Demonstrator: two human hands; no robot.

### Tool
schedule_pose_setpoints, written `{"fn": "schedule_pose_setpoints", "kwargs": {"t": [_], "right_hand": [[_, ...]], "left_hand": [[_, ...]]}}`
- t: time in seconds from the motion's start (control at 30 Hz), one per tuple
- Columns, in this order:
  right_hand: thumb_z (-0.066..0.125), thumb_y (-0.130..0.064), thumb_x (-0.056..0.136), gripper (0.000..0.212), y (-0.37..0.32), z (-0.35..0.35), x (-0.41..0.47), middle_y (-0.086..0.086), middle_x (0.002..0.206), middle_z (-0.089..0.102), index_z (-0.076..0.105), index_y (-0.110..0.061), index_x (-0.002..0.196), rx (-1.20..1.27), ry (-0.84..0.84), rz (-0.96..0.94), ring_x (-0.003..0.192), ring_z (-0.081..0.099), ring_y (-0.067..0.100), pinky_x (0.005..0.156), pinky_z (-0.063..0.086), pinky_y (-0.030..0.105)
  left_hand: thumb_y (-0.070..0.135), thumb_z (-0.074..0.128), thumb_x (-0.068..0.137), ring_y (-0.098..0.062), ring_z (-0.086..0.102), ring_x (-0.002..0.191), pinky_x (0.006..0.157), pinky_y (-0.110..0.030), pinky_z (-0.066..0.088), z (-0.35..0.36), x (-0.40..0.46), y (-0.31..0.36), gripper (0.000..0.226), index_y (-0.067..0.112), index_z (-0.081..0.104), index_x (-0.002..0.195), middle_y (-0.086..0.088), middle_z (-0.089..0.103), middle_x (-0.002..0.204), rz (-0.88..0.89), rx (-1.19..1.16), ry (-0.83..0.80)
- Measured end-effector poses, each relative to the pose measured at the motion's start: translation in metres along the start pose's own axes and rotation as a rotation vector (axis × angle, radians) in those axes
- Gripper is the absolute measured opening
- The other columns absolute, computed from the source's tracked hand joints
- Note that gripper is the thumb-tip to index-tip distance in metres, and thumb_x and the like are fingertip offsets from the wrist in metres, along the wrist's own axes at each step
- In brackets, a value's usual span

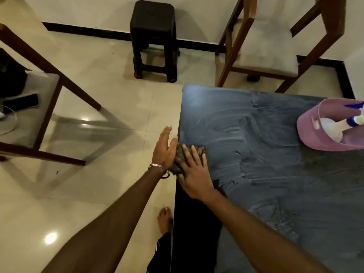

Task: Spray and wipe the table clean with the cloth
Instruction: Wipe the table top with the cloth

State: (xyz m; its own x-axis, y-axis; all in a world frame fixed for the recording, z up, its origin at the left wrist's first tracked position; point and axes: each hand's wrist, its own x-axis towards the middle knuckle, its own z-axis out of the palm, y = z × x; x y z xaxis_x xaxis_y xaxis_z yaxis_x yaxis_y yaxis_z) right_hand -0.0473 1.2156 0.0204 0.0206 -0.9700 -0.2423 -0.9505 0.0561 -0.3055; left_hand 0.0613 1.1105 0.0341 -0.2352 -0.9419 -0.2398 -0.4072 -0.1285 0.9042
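At worktop (275,174) left edge: cloth (185,154) pressed under flat right hand (194,174); left hand (164,152) open-fingered alongside, cupped beside edge. Surface smeared wet; near strip apparently unwiped.

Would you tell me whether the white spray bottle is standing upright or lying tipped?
Tipped: the white spray bottle lies slanted inside the pink plastic basket.

The table (266,174) is dark w/ a matte top, covered in wet smear streaks; its left edge runs approx. vertical in view. The cloth (180,154) is dark, mottled, crumpled, lying at that left edge. The spray bottle (334,125), white w/ blue parts, lies tilted inside a pink tub at the far right.
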Motion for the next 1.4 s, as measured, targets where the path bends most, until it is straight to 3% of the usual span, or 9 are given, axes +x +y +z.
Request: {"fn": "schedule_pose_setpoints", "kwargs": {"t": [0.3, 0.43, 0.57, 0.83, 0.93, 1.07, 1.17, 1.27, 1.4], "right_hand": [[0.040, -0.041, 0.101, 0.063, 0.053, -0.070, 0.195, 0.002, 0.167, -0.007, 0.012, -0.038, 0.157, -0.022, 0.012, 0.081, 0.153, -0.010, 0.029, 0.120, -0.005, 0.057], [0.036, -0.046, 0.102, 0.060, 0.073, -0.086, 0.246, 0.000, 0.167, -0.005, 0.012, -0.040, 0.157, -0.020, -0.002, 0.088, 0.153, -0.010, 0.027, 0.120, -0.005, 0.056], [0.038, -0.044, 0.102, 0.063, 0.075, -0.088, 0.238, 0.002, 0.167, -0.008, 0.008, -0.039, 0.157, -0.023, -0.016, 0.059, 0.152, -0.012, 0.029, 0.121, -0.003, 0.058], [0.026, -0.048, 0.089, 0.069, 0.046, -0.040, 0.102, -0.002, 0.166, -0.006, 0.010, -0.041, 0.156, -0.033, -0.037, -0.032, 0.152, -0.014, 0.027, 0.120, -0.009, 0.053], [0.027, -0.048, 0.092, 0.067, 0.053, -0.046, 0.122, -0.002, 0.167, -0.003, 0.016, -0.038, 0.156, -0.049, -0.013, -0.034, 0.153, -0.010, 0.026, 0.121, -0.006, 0.053], [0.035, -0.046, 0.101, 0.065, 0.071, -0.076, 0.200, 0.001, 0.167, -0.007, 0.005, -0.035, 0.158, -0.049, -0.006, 0.052, 0.153, -0.011, 0.027, 0.122, -0.003, 0.056], [0.035, -0.047, 0.102, 0.061, 0.082, -0.091, 0.234, 0.001, 0.167, -0.006, 0.008, -0.040, 0.157, -0.024, -0.005, 0.088, 0.153, -0.010, 0.027, 0.121, -0.006, 0.053], [0.037, -0.045, 0.101, 0.064, 0.096, -0.092, 0.225, 0.001, 0.167, -0.005, 0.007, -0.041, 0.157, -0.007, 0.014, 0.113, 0.153, -0.008, 0.026, 0.120, -0.005, 0.053], [0.034, -0.043, 0.102, 0.063, 0.161, -0.102, 0.179, 0.002, 0.167, -0.005, 0.004, -0.041, 0.157, -0.001, 0.085, 0.321, 0.153, -0.008, 0.030, 0.120, -0.003, 0.057]], "left_hand": [[0.050, 0.038, 0.089, -0.010, 0.045, 0.130, 0.112, -0.035, 0.034, 0.005, 0.120, 0.026, 0.063, 0.020, 0.040, 0.143, -0.002, 0.048, 0.145, 0.080, -0.013, -0.034], [0.050, 0.035, 0.089, -0.013, 0.030, 0.143, 0.118, -0.039, 0.024, 0.006, 0.149, 0.034, 0.066, 0.020, 0.033, 0.148, -0.001, 0.034, 0.155, 0.095, 0.019, -0.026], [0.058, 0.032, 0.086, -0.017, 0.033, 0.141, 0.116, -0.044, 0.027, 0.007, 0.157, 0.035, 0.070, 0.023, 0.035, 0.147, -0.002, 0.038, 0.152, 0.094, 0.020, -0.039], [0.050, 0.032, 0.091, -0.012, 0.019, 0.147, 0.121, -0.045, 0.016, 0.016, 0.148, 0.039, 0.067, 0.019, 0.028, 0.150, 0.000, 0.024, 0.159, 0.080, 0.015, -0.049], [0.050, 0.032, 0.090, -0.012, 0.019, 0.147, 0.121, -0.045, 0.015, 0.019, 0.149, 0.040, 0.068, 0.018, 0.028, 0.150, -0.001, 0.024, 0.159, 0.066, 0.012, -0.051], [0.058, 0.033, 0.089, -0.017, 0.029, 0.144, 0.118, -0.048, 0.023, 0.022, 0.154, 0.035, 0.069, 0.020, 0.034, 0.147, -0.004, 0.035, 0.154, 0.073, 0.019, -0.061], [0.052, 0.033, 0.090, -0.014, 0.022, 0.146, 0.119, -0.047, 0.019, 0.024, 0.151, 0.037, 0.068, 0.021, 0.028, 0.150, -0.001, 0.028, 0.158, 0.105, 0.053, -0.051], [0.051, 0.032, 0.090, -0.014, 0.017, 0.147, 0.120, -0.047, 0.015, 0.026, 0.146, 0.043, 0.069, 0.020, 0.025, 0.151, -0.001, 0.023, 0.160, 0.096, 0.071, -0.059], [0.052, 0.031, 0.091, -0.014, 0.016, 0.148, 0.120, -0.047, 0.015, 0.027, 0.136, 0.047, 0.069, 0.021, 0.023, 0.152, 0.001, 0.020, 0.160, 0.087, 0.069, -0.082]]}}
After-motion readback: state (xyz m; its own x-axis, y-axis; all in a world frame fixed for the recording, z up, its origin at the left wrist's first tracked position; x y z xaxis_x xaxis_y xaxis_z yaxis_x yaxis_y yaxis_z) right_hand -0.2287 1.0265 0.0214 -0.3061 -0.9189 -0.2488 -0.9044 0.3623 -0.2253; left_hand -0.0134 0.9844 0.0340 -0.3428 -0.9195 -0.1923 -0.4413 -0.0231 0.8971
